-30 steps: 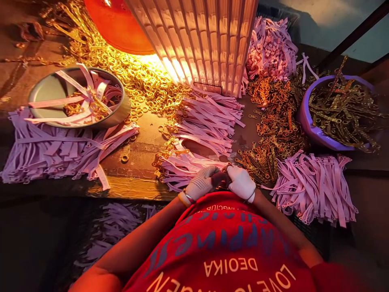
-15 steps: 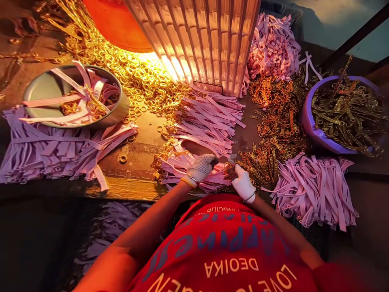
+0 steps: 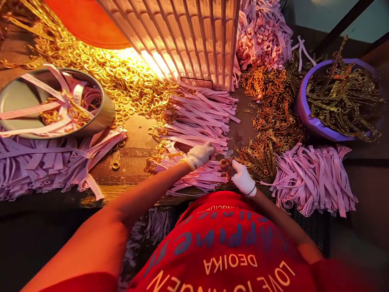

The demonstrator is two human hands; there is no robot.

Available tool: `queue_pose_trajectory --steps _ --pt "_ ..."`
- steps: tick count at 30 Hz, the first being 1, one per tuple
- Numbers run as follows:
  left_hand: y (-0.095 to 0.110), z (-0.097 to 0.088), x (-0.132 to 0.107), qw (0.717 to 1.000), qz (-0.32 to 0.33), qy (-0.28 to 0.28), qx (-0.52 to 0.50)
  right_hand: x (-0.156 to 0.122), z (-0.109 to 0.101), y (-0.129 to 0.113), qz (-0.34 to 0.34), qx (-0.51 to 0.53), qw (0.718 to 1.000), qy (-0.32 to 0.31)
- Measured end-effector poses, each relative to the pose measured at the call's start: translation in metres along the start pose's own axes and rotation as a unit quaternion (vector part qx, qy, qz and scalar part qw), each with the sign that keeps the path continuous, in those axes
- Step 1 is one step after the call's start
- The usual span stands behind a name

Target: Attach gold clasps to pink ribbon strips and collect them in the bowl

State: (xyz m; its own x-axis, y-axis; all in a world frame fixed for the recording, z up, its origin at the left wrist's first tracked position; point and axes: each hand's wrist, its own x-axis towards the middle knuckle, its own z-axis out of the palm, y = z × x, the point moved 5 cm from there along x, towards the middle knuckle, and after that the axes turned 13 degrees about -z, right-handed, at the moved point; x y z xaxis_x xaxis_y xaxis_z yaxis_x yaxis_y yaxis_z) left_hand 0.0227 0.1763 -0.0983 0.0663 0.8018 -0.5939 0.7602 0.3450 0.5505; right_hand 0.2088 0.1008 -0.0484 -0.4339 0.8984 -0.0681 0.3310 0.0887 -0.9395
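Observation:
My left hand [image 3: 200, 156], in a dotted white glove, reaches onto the pile of pink fabric straps [image 3: 197, 134] in the middle of the table. Its fingers are bent together at the straps' right ends, and what they pinch is hidden. Close to my body, my right hand [image 3: 242, 177] wears a white glove that leaves dark fingertips showing. These fingertips are closed beside the lower strap ends; a small thing may be between them, too small to name. Just beyond the right hand lies a heap of short gold chain pieces [image 3: 264, 158].
Loose gold rings [image 3: 136, 93] spread under a bright lamp by a ribbed panel [image 3: 182, 40]. At left, a grey-green bowl [image 3: 106, 107] with straps and rings rests on more straps. A purple basin [image 3: 304, 105] of chains stands right, behind a strap bundle [image 3: 316, 178].
My left hand has moved up and away from my right hand, onto the strap ends. My right hand stays in nearly the same place. The whole view has shifted slightly.

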Motion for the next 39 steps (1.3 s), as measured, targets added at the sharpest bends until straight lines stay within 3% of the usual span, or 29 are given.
queue_pose_trajectory --steps 3,5,9,11,13,15,18,23,27,32,39 --pt "0.002 -0.01 -0.03 0.998 0.014 0.008 -0.06 -0.001 -0.003 -0.011 0.002 -0.091 0.996 -0.019" --pt "0.0 -0.009 -0.056 0.982 -0.023 -0.037 -0.185 0.001 -0.003 -0.022 -0.02 -0.147 0.988 -0.036" --pt "0.002 0.003 -0.103 0.866 -0.092 -0.126 -0.476 0.006 0.009 -0.045 -0.055 -0.268 0.954 -0.121" --pt "0.005 0.008 -0.114 0.842 -0.09 -0.127 -0.517 0.007 0.016 -0.052 -0.045 -0.348 0.92 -0.174" --pt "0.007 0.011 -0.119 0.867 -0.07 -0.119 -0.478 0.006 0.022 -0.057 -0.031 -0.42 0.882 -0.214" --pt "0.007 0.011 -0.119 0.916 -0.036 -0.096 -0.387 0.004 0.027 -0.057 -0.027 -0.463 0.851 -0.245" --pt "0.005 0.013 -0.118 0.954 0.003 -0.069 -0.29 -0.002 0.033 -0.054 -0.033 -0.483 0.828 -0.282" --pt "-0.001 0.039 -0.122 0.904 -0.079 -0.223 -0.357 -0.006 0.036 -0.048 -0.014 -0.47 0.83 -0.3" --pt "0.002 0.04 -0.124 0.932 -0.028 -0.164 -0.322 -0.003 0.03 -0.046 0.012 -0.444 0.85 -0.284" --pt "-0.001 0.046 -0.131 0.922 -0.059 -0.165 -0.345 0.001 0.016 -0.045 0.007 -0.362 0.88 -0.308" --pt "0.001 0.041 -0.131 0.957 -0.032 -0.087 -0.274 0.004 0.013 -0.048 0.052 -0.403 0.849 -0.338"
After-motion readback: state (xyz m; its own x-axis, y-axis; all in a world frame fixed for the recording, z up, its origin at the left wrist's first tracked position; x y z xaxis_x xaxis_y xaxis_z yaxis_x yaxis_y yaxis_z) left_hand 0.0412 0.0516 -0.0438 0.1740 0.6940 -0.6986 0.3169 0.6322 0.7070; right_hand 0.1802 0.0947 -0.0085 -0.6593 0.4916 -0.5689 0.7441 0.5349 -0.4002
